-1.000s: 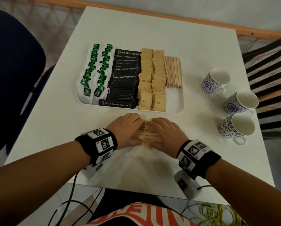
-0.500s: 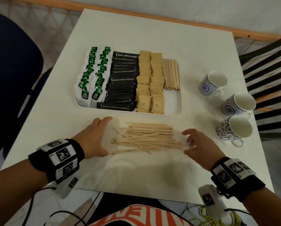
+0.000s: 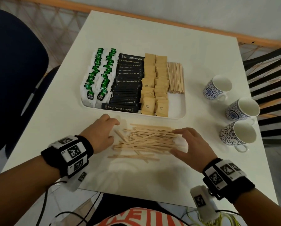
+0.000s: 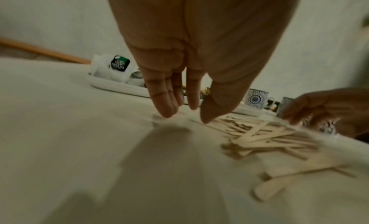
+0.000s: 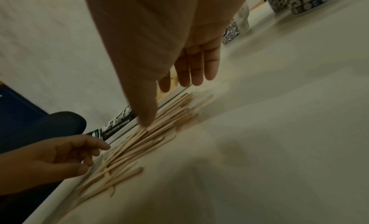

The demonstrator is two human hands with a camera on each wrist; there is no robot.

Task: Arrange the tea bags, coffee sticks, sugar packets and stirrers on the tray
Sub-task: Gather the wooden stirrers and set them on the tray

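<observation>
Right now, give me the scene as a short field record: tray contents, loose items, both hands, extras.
tray: white, on the table
tray contents, left to right: tea bags, coffee sticks, sugar packets, stirrers on tray
free tray space: near right corner, in front of the stirrers on tray
loose stirrers: untidy pile on the table, in front of the tray
left hand: at the pile's left end, fingers relaxed, holding nothing
right hand: at the pile's right end, fingers spread, holding nothing
cups: three, right of the tray
</observation>
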